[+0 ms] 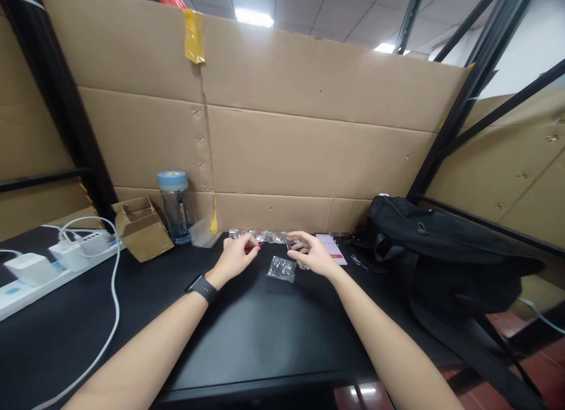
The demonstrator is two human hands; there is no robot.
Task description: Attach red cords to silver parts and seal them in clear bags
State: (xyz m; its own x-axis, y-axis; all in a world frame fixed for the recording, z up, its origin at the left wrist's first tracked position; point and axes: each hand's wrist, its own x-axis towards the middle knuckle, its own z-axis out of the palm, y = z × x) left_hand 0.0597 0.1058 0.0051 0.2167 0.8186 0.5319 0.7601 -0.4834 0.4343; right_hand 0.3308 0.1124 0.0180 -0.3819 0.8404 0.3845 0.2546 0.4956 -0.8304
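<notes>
My left hand [235,257], with a dark watch on its wrist, is closed in a pinch around a small red item [248,247]. Too little of that item shows to name it. My right hand [312,256] hovers to the right with its fingers curved and apart. Between and just below the hands lies a small clear plastic bag [281,269] on the black table. Beyond the hands, a row of clear packets [265,236] with red bits lies along the cardboard wall. Something clear shows partly behind my right fingers, mostly hidden.
A blue-lidded bottle [175,210], an opened cardboard box [143,229] and a white power strip [75,257] with cables stand at the left. A printed sheet [332,249] lies behind my right hand. A black bag [441,257] takes up the right side.
</notes>
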